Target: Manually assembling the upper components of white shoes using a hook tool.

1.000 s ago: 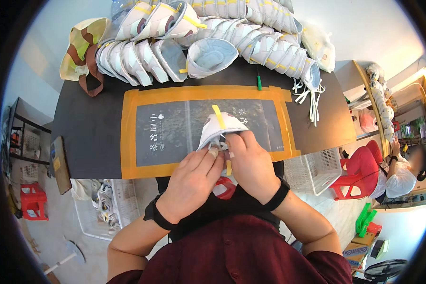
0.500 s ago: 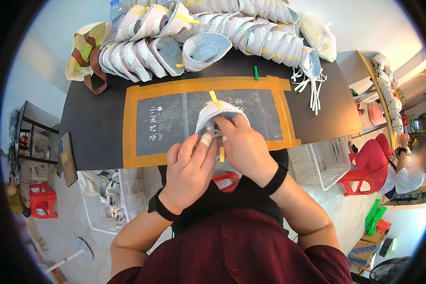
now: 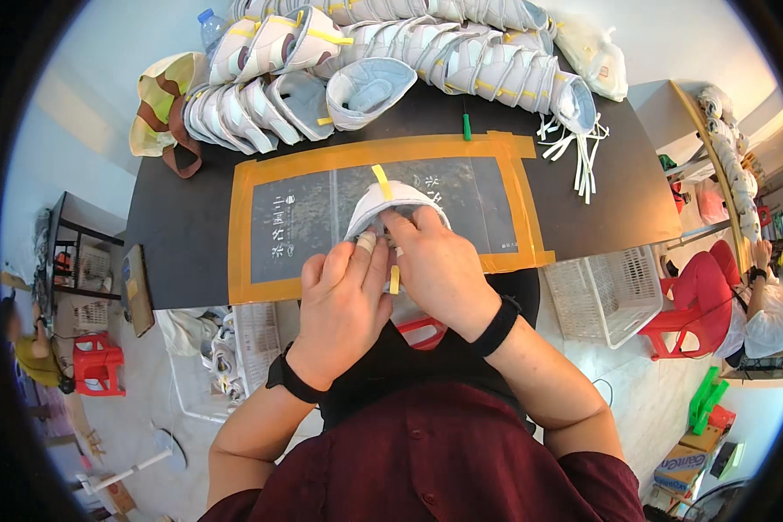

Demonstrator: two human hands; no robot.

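Shoe upper [image 3: 398,195] | over taped mat [image 3: 309,222] | dark tabletop [image 3: 196,230] | white crate [image 3: 574,300], red stool [image 3: 98,364]

Left forearm [image 3: 258,426] and right forearm [image 3: 550,371] slant inward. Left hand [image 3: 344,300] and right hand [image 3: 441,274] close together, backs up; left fingers partly extended, right fingers bent; some fingertips hidden.

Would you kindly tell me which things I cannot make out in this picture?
Head view: much of the inside of the shoe upper, hidden by the left hand and right hand.
Head view: the lower part of the bottle, hidden behind stacked uppers.
Head view: the back row of uppers, cut off by the top edge.
Head view: the head of the seated person, cut off by the dark rim.
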